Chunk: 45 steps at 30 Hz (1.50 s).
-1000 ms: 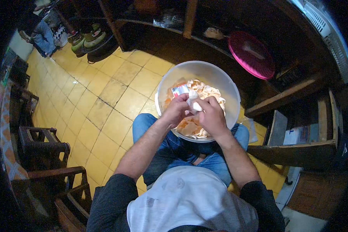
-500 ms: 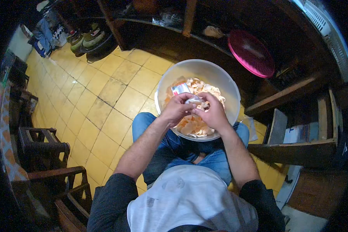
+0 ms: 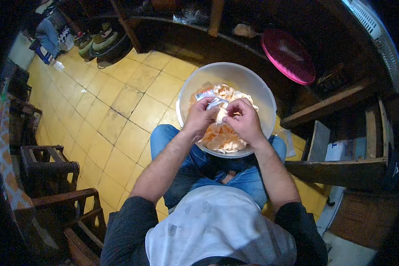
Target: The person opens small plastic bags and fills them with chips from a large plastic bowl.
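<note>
A large whitish tub (image 3: pixel 259 86) stands between my knees, holding many pale orange crackers (image 3: pixel 228 144). Over it, my left hand (image 3: pixel 200 117) grips a small clear plastic bag (image 3: pixel 217 103) with its fingers closed. A printed label (image 3: pixel 205 94) shows beside the bag, at the left inside the tub. My right hand (image 3: pixel 244 119) is pinched at the bag's right side, close to a pale cracker (image 3: pixel 221 114) at the bag's mouth. Whether its fingertips hold a cracker or the bag edge is too small to tell.
Yellow floor tiles (image 3: pixel 119 104) lie to the left, with dark wooden chairs (image 3: pixel 51 164) at the left edge. A pink round basket (image 3: pixel 288 56) leans at the upper right. Wooden shelving (image 3: pixel 337 170) stands on the right. Green shoes (image 3: pixel 104 42) are at the upper left.
My hands have moved slightly apart, and the right hand has turned with its fingers more curled. The bag is more upright, with a pale cracker showing between the hands. The view has shifted slightly.
</note>
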Tool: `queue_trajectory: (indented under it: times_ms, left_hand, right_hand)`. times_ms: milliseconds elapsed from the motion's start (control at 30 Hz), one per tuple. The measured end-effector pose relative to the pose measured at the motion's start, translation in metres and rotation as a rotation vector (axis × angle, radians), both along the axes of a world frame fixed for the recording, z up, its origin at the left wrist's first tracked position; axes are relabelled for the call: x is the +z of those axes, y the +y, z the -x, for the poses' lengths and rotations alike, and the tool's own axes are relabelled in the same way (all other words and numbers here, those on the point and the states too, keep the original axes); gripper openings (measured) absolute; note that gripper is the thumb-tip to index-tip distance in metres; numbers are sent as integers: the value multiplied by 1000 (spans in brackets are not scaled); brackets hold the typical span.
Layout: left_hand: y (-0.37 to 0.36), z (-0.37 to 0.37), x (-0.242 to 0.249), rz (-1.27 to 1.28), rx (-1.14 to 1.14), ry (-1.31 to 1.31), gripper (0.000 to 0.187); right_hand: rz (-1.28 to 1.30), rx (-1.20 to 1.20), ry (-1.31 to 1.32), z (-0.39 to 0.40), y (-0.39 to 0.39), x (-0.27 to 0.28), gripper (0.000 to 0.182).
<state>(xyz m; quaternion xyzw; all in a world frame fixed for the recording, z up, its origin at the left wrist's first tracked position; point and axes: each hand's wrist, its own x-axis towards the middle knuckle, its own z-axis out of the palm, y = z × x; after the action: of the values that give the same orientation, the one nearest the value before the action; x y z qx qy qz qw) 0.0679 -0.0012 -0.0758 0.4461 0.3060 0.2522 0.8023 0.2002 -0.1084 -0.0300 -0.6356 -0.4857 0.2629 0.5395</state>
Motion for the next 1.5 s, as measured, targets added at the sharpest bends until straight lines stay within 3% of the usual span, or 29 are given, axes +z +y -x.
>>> queue_trajectory:
  times_ms: [67, 200, 267, 367, 433, 500, 533, 600, 633, 667, 733, 867, 933, 1067, 1167, 1200, 1267, 1300, 1333, 1400, 1500]
  left_hand:
    - [2, -1, -7, 201, -61, -153, 30]
    - [-5, -1, 9, 139, -141, -211, 39]
    - [-6, 2, 10, 125, -124, -292, 46]
    - [-6, 5, 5, 141, -257, -311, 46]
    - [-8, 3, 0, 64, -197, -225, 45]
    - [-5, -1, -3, -3, -104, -99, 41]
    - [-4, -2, -4, -3, -105, -100, 41]
    - [-1, -3, -7, 50, 67, -53, 37]
    - [-1, -3, -6, 45, 98, -87, 35]
    - [-2, -1, -5, 46, 95, -88, 35]
    - [-4, 1, 11, 154, 106, -8, 37]
    - [-1, 5, 9, 187, 140, 15, 40]
    - [2, 3, 6, 189, 19, -121, 43]
    - [-4, -1, 10, 179, 131, -46, 23]
    - [-4, 0, 13, 156, 142, 15, 15]
    - [-4, 0, 15, 161, 152, 78, 14]
    - [-3, -2, 7, 136, 89, 57, 16]
    - [-4, -2, 4, 113, 31, 38, 18]
    - [-5, -1, 9, 110, 25, 37, 18]
    - [-8, 1, 20, 269, -114, -72, 24]
    - [-6, 4, 14, 262, -133, -116, 28]
  right_hand:
    - [24, 19, -226, 1, -3, 5, 18]
    - [-99, -17, -267, 6, 2, 4, 16]
    - [-189, -84, -685, 2, 4, 3, 15]
    - [-127, -113, -599, 4, 8, -5, 13]
    - [-86, -98, -585, 1, 8, -3, 12]
    - [29, 96, -263, -8, 5, 4, 12]
    - [29, 95, -264, -14, 1, 4, 12]
    - [327, 123, -304, -32, -5, 1, 17]
    - [533, 321, -499, -42, -8, -10, 30]
    - [534, 319, -499, -42, -12, -26, 30]
    - [706, 733, -996, -37, -27, -49, 36]
    - [894, 693, -986, -26, -21, -58, 41]
    - [970, 660, -923, -20, -16, -39, 45]
    - [880, 647, -825, -28, -20, -27, 38]
    - [330, 440, -590, -40, -35, -13, 33]
    - [330, 437, -590, -37, -36, -3, 33]
    - [262, 221, 305, -24, -37, 12, 35]
    - [213, 216, 390, -19, -35, 17, 32]
    - [209, 211, 389, -17, -29, 10, 32]
    - [82, 72, -156, -10, -14, -2, 33]
    - [97, -97, -424, 5, -10, 2, 34]
